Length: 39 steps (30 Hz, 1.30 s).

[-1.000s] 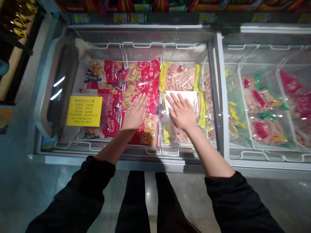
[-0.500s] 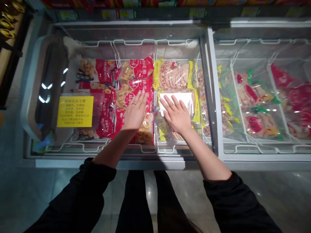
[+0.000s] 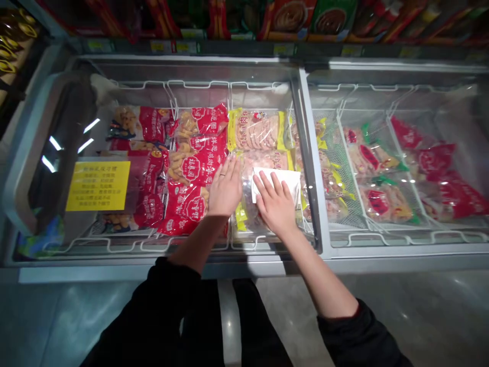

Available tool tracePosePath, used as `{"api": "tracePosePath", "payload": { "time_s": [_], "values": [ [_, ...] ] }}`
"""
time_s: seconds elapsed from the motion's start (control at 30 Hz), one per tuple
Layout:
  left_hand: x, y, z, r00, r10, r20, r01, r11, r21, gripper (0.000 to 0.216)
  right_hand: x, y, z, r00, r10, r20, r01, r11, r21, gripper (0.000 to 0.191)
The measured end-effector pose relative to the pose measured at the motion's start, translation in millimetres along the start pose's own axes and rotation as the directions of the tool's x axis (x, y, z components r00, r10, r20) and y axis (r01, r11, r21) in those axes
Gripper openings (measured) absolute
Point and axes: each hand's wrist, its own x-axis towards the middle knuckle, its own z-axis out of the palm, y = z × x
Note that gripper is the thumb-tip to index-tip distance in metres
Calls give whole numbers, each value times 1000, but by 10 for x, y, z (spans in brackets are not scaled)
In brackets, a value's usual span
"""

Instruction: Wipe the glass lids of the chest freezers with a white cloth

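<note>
My right hand (image 3: 275,204) lies flat with fingers spread, pressing a folded white cloth or paper wipe (image 3: 292,186) against the clear glass lid (image 3: 263,94) of a chest freezer. Left of it, my left hand (image 3: 226,187) rests on the same glass, fingers stretched out and close together, a thin ring on one finger. Nothing is in its grasp. Beneath the glass, red bags of snack rings (image 3: 191,165) lie below and left of my left hand. Yellow-edged packs of sliced meat (image 3: 256,130) sit beyond my right hand, partly covered by the cloth.
A yellow notice (image 3: 98,186) is on the lid's left part, near a curved handle frame (image 3: 23,168). To the right, past a metal frame bar (image 3: 315,153), more frozen packs (image 3: 372,148) lie in wire baskets. Shelves of boxed goods (image 3: 292,18) stand behind the freezer.
Both hands have slid right across the glass, the white wipe moving under my right hand. The view has shifted, showing more of the shelf behind and more of the freezer's right side.
</note>
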Motion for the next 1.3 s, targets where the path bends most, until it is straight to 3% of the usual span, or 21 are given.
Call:
{"api": "tracePosePath", "payload": {
  "time_s": [0.17, 0.23, 0.33, 0.43, 0.53, 0.67, 0.77, 0.83, 0.97, 1.13, 1.23, 1.3],
  "values": [
    [-22, -8, -6, 1000, 3, -18, -2, 1000, 31, 62, 447, 340, -143, 987, -148, 58, 148, 989, 11, 59],
    [-28, -14, -10, 1000, 6, -14, -6, 999, 41, 62, 541, 541, -183, 995, -85, 49, 84, 996, 13, 59],
    [-31, -18, -3, 1000, 1, -8, 0, 999, 53, 63, 432, 716, -182, 997, 81, 15, -81, 997, 2, 61],
    [-25, -10, 9, 1000, -8, -14, 8, 998, 64, 62, 162, 613, -130, 986, 164, -9, -164, 986, -14, 62],
    [-13, 1, 14, 1000, -14, -17, 15, 998, 62, 62, 55, 340, -76, 996, 95, -3, -95, 995, -5, 61],
    [-6, -14, 26, 999, -25, -20, 26, 999, 47, 61, 432, 150, -75, 997, -75, 32, 74, 996, 41, 60],
    [-8, -47, 42, 999, -19, -29, 20, 999, 40, 61, 856, 298, -132, 990, -130, 59, 125, 990, 70, 60],
    [-10, -66, 53, 999, -12, -35, 13, 999, 34, 62, 999, 483, -173, 995, -71, 66, 66, 995, 77, 61],
    [-7, -81, 69, 999, -25, -44, 26, 999, 19, 63, 736, 700, -196, 998, 68, 12, -68, 996, 59, 61],
    [-3, -103, 95, 999, -17, -47, 17, 1000, -5, 64, 195, 358, -83, 1000, 22, -7, -21, 999, 40, 59],
    [-7, -130, 112, 999, -14, -47, 14, 1000, -11, 62, 290, 216, -41, 997, -76, 29, 75, 996, 55, 58],
    [-11, -145, 116, 998, -16, -53, 15, 1000, -23, 63, 489, 283, -62, 991, -127, 38, 124, 990, 69, 58]
  ]
}}
